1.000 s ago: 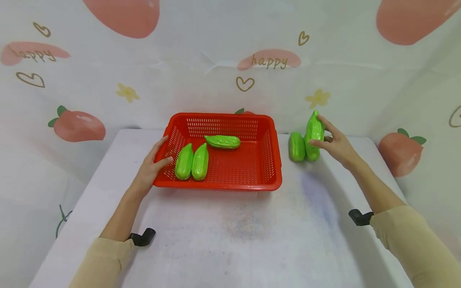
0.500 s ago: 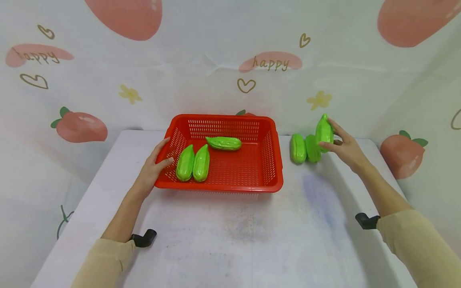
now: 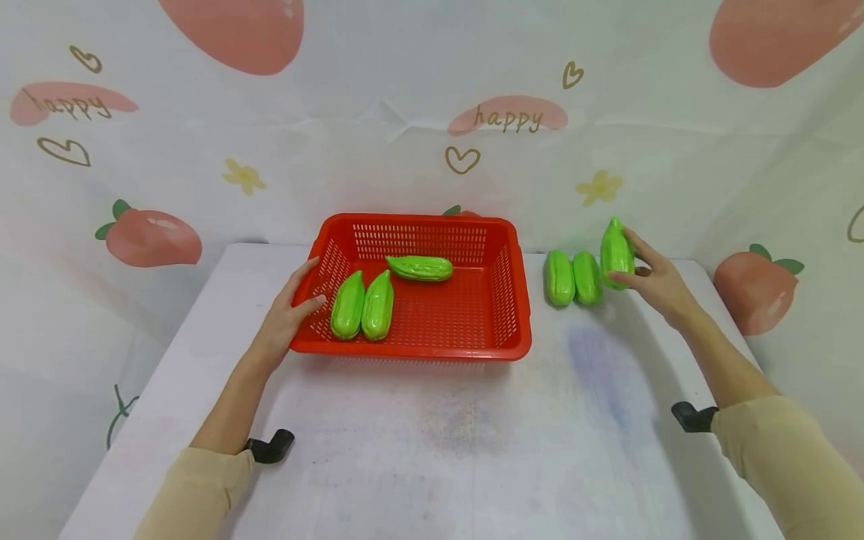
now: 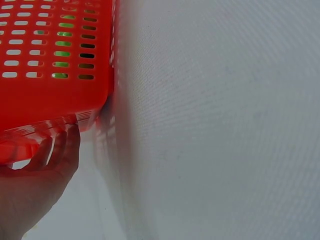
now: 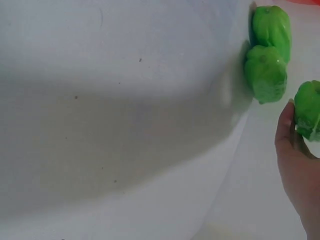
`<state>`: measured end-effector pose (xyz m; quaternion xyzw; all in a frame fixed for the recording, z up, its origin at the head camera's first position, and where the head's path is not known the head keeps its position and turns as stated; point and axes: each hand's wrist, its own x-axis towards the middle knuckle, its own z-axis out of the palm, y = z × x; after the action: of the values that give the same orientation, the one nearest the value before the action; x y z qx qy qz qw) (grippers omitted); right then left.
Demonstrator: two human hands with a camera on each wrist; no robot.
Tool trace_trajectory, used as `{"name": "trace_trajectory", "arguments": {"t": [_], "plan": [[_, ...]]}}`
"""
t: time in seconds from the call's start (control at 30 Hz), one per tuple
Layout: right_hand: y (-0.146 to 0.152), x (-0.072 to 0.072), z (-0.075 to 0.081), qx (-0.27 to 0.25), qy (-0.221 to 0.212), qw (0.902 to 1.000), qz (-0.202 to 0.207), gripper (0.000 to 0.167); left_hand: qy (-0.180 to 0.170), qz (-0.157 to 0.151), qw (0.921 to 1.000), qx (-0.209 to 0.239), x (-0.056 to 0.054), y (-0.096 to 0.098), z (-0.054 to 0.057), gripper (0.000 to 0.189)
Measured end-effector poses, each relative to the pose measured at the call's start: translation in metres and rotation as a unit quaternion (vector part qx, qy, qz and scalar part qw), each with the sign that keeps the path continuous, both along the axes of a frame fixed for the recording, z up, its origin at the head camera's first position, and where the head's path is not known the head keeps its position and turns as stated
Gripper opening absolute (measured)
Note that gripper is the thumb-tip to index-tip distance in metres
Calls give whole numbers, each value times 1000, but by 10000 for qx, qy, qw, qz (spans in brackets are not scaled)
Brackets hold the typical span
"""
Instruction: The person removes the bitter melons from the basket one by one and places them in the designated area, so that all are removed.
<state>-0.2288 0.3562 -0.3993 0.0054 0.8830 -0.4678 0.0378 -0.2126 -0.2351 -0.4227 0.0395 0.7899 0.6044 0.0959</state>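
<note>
A red slotted plastic basket (image 3: pixel 405 351) stands at the back of the table. My left hand (image 3: pixel 278 322) holds its left side, thumb over the rim, and in the left wrist view the fingers (image 4: pixel 65 150) lie against the outer wall. Inside the basket are three glossy green ridged gourds: one (image 3: pixel 420 268) lying crosswise at the back, two (image 3: pixel 347 306) side by side at the left. My right hand (image 3: pixel 658 285) grips another green gourd (image 3: pixel 616 259) upright between thumb and fingers, pointed end up. Just left of it, two more gourds (image 3: pixel 559 279) stand together on the table.
The white table (image 3: pixel 405 450) ends at the back against a white cloth (image 3: pixel 378 172) printed with fruit, hearts and flowers. Black wrist mounts (image 3: pixel 270 447) sit at both sleeve cuffs. Bare tabletop stretches in front of the basket.
The right hand has carried its gourd to the right, away from the two standing gourds, uncovering the second of them. The left hand and the basket stay in place.
</note>
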Motion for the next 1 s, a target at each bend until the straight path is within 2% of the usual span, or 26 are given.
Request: {"name": "trace_trajectory", "arguments": {"t": [0.53, 1.0], "plan": [[15, 4, -17, 5, 50, 10000, -62, 83, 21, 6, 10000, -16, -1, 0, 0, 64], [23, 2, -30, 545, -132, 9984, -13, 79, -27, 19, 10000, -35, 0, 0, -1, 64]]}}
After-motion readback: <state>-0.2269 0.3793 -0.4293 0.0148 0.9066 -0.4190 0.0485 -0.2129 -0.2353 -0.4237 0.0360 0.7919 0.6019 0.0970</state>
